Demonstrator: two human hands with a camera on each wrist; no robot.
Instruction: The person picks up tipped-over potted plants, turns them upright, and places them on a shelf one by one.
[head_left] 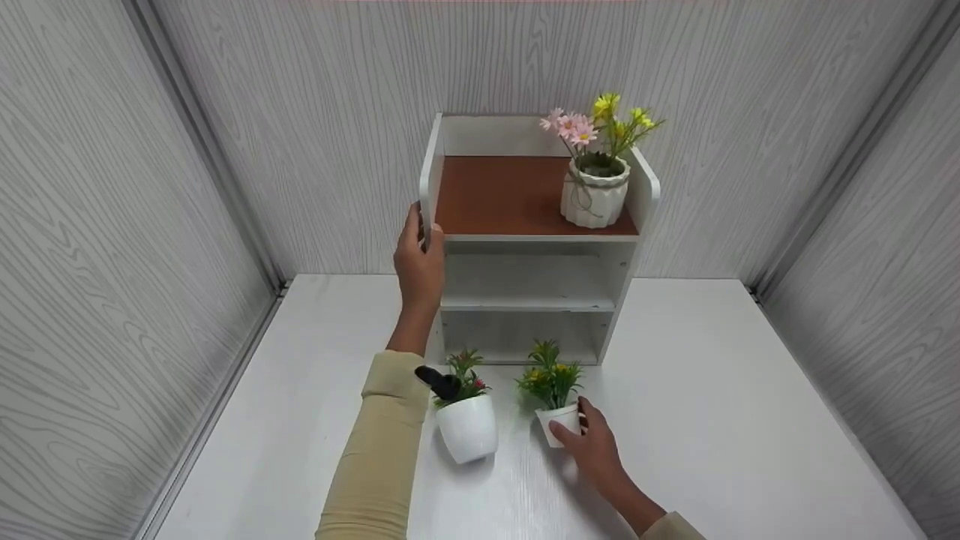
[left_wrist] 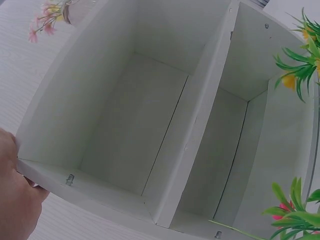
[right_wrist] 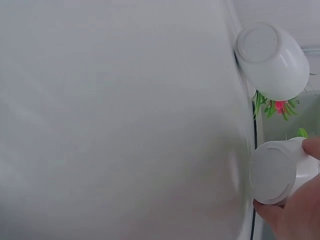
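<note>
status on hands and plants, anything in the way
Left hand grips shelf unit by left panel. Right hand holds yellow-flowered plant by its white pot. Red-flowered pot lies tipped to its left, possibly in the way.

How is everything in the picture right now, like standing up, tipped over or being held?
White shelf unit: upright, held at one side.
Fluted pot: standing upright on the red-brown top shelf.
Rounded white pot: tipped over on the table.
Small white pot: tipped and held.
Left hand: gripping the white shelf unit's side.
Right hand: holding the small white pot.
</note>
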